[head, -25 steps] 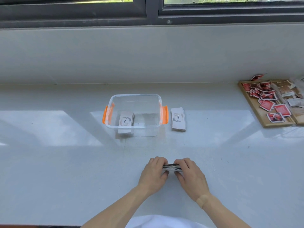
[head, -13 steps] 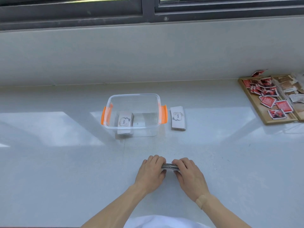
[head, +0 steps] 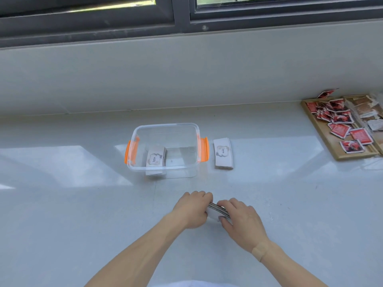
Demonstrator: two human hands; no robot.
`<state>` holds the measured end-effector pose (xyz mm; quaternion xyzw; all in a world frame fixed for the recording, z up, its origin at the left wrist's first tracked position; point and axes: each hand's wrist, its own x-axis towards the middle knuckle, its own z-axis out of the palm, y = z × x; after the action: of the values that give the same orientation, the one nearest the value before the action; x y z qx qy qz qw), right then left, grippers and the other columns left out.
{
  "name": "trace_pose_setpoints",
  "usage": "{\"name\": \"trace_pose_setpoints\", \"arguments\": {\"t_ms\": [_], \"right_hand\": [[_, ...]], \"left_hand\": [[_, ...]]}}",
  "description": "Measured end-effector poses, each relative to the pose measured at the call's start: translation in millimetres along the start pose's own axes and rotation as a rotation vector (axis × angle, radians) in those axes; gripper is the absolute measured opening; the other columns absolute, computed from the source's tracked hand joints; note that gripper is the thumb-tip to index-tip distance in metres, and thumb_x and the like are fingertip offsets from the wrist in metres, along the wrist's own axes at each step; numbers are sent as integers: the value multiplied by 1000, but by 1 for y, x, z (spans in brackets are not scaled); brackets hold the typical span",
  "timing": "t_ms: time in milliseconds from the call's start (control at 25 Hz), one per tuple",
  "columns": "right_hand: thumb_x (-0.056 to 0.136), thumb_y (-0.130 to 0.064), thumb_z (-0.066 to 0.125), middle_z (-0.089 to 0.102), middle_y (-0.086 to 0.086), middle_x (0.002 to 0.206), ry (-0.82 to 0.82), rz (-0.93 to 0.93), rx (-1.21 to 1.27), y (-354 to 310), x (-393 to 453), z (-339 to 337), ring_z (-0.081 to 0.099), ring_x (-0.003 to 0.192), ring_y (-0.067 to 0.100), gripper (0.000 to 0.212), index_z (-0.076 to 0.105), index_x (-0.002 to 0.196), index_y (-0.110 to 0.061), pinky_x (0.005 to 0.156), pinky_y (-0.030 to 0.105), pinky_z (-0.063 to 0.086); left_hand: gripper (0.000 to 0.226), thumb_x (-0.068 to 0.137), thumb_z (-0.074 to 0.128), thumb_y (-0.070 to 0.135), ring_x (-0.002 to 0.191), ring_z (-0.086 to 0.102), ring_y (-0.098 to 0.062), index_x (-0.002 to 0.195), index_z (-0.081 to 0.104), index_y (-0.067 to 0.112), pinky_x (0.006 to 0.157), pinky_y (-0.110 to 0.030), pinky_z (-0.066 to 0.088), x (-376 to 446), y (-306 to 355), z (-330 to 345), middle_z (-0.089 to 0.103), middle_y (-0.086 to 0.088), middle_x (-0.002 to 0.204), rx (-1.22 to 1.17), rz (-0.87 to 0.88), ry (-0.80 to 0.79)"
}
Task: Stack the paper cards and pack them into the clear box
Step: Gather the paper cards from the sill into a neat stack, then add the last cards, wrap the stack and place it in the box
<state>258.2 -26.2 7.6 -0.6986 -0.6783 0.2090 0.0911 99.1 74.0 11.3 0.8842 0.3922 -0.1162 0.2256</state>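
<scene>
A clear box (head: 165, 129) with orange side clips stands on the white counter ahead of me. One stack of white "love" cards (head: 155, 159) lies inside it at the left. A second stack of cards (head: 223, 153) lies on the counter just right of the box. Near me, my left hand (head: 191, 210) and my right hand (head: 241, 219) squeeze a third stack of cards (head: 217, 209) from both sides. That stack stands on its edge, tilted, with only its dark edges showing between my fingers.
A wooden tray (head: 325, 139) with several red packets and some brown ones sits at the far right. A low wall and a dark window frame (head: 182, 15) run along the back of the counter (head: 83, 204).
The stack between my hands has turned from level to slanted, its right end now nearer me. The view has shifted slightly; the box and the other stacks have not moved.
</scene>
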Motion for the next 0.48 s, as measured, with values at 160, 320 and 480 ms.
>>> {"name": "trace_pose_setpoints", "arguments": {"t_ms": [160, 320, 480], "right_hand": [[83, -31, 59, 59, -8, 91, -118, 269, 483, 16, 19, -21, 59, 75, 16, 20, 51, 101, -37, 61, 33, 46], [84, -22, 68, 64, 5, 88, -79, 479, 986, 32, 34, -32, 62, 69, 15, 17, 60, 96, -32, 61, 30, 48], [85, -24, 68, 69, 12, 96, -26, 560, 1132, 39, 57, -36, 69, 84, 22, 19, 61, 102, -28, 76, 44, 57]], "left_hand": [[49, 82, 61, 26, 102, 54, -18, 126, 40, 27, 81, -34, 47, 10, 1, -6, 52, 1, 119, -472, -185, 76], [34, 89, 61, 34, 89, 62, -15, 118, 47, 24, 77, -34, 53, 19, 12, -6, 63, -5, 111, -964, -349, -54], [16, 93, 55, 18, 86, 67, -18, 109, 53, 22, 82, -38, 57, 45, 33, -11, 66, -12, 102, -1291, -429, 42]]}}
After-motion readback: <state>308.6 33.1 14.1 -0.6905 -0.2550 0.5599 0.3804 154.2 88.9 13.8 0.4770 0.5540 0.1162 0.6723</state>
